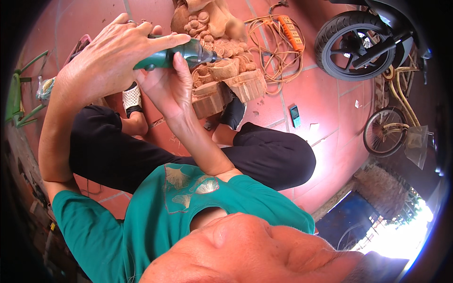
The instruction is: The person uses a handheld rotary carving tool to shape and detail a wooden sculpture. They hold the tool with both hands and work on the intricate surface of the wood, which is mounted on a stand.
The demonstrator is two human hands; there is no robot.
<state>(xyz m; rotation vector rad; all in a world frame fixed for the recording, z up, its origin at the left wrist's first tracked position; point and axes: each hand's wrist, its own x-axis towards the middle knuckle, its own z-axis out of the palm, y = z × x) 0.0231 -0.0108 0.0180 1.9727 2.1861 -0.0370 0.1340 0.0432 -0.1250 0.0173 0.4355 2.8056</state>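
A green handheld rotary tool (165, 57) with a dark tapered nose lies across both hands, its tip pointing right. From above, my left hand (115, 49) wraps its body, one finger stretched along the top. My right hand (165, 87) grips it from below, thumb against the casing; its other fingers are mostly hidden. Just beyond the tool's tip stands a carved wooden sculpture (222, 28) with rounded, knobbly shapes and a rough block base (247, 86). Whether the tip touches the wood, I cannot tell. My bent legs lie on either side near the base.
An orange power strip (290, 33) and coiled orange cord (271, 59) lie right of the carving. Farther right stand a motorbike wheel (356, 45) and a bicycle (384, 131). A small blue phone (295, 116) rests on the red tiles. A green metal frame (16, 96) stands left.
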